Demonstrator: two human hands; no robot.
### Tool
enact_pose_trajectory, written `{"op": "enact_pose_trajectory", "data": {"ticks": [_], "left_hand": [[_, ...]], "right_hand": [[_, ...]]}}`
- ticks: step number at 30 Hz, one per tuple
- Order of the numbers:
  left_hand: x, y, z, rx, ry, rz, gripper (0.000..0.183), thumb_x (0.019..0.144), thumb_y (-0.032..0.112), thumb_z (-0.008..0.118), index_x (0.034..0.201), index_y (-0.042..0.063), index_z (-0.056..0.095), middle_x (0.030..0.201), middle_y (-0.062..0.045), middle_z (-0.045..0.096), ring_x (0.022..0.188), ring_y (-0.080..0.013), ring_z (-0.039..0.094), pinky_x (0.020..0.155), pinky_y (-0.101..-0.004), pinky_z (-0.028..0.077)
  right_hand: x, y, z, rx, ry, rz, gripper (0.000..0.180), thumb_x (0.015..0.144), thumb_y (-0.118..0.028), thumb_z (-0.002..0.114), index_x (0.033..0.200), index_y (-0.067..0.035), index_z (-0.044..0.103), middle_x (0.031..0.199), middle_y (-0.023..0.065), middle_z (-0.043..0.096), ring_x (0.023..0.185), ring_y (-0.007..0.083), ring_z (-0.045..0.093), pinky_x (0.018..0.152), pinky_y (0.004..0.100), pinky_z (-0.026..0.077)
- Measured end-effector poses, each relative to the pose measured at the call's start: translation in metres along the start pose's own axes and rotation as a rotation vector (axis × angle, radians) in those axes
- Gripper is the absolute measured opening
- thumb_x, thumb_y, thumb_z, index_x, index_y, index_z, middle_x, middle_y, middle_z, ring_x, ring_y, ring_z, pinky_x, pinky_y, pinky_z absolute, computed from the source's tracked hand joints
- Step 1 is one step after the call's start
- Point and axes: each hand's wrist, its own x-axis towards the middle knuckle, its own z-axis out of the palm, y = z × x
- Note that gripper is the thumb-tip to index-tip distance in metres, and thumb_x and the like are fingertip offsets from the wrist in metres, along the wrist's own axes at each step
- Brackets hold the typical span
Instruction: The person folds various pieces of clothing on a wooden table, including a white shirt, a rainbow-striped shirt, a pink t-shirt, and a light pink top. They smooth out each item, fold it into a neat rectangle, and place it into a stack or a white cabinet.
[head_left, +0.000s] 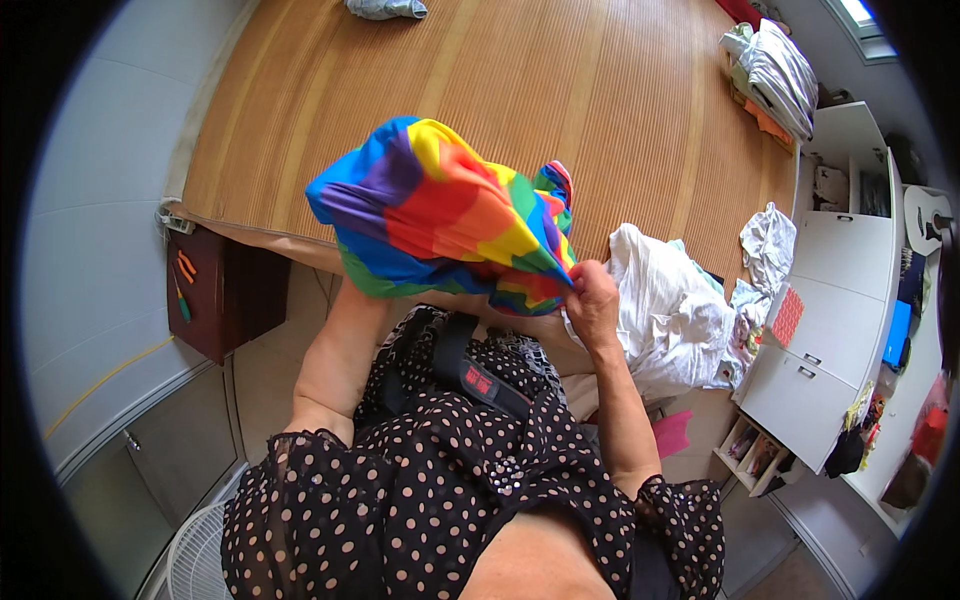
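A rainbow-coloured cloth garment (450, 217) is held up in front of me, over the near edge of a bed covered with a slatted bamboo mat (510, 75). My right hand (592, 300) pinches the garment's lower right corner. My left forearm runs up under the cloth at its left side; the left hand itself is hidden by the fabric, which bulges over it. Part of the garment hangs in folds near its right end. Just right of my right hand lies a heap of white clothes (667, 315) on the bed's edge.
A rolled garment (386, 9) lies at the mat's far side, and folded cloths (776, 75) are stacked at the far right. White drawers (832, 300) stand right. At left, a dark red cabinet (225, 300) carries pliers (186, 266) and a screwdriver (181, 300). A fan (199, 555) stands lower left.
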Motion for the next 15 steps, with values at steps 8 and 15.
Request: {"op": "enact_pose_trajectory", "data": {"ticks": [8,15], "left_hand": [[-0.015,-0.026,-0.001,-0.510,-0.186,-0.412,0.038,0.082,0.015,0.056,0.114,0.004,0.040,0.107,-0.006,0.051,0.098,-0.0163,0.052,0.087,-0.0301,0.042],[-0.024,-0.024,-0.005,-0.412,-0.532,-0.370,0.040,0.083,0.021,0.053,0.118,0.006,0.043,0.112,-0.007,0.051,0.102,-0.0165,0.051,0.089,-0.0290,0.041]], "right_hand": [[0.052,-0.047,-0.002,0.816,0.042,0.368,0.024,0.083,-0.015,0.056,0.100,0.001,0.052,0.084,0.0063,0.056,0.064,0.0100,0.056,0.054,0.0209,0.046],[0.048,-0.060,0.052,1.176,-0.282,0.631,0.010,0.082,-0.015,0.058,0.084,-0.006,0.057,0.075,-0.0021,0.055,0.058,0.0048,0.051,0.050,0.0162,0.041]]}}
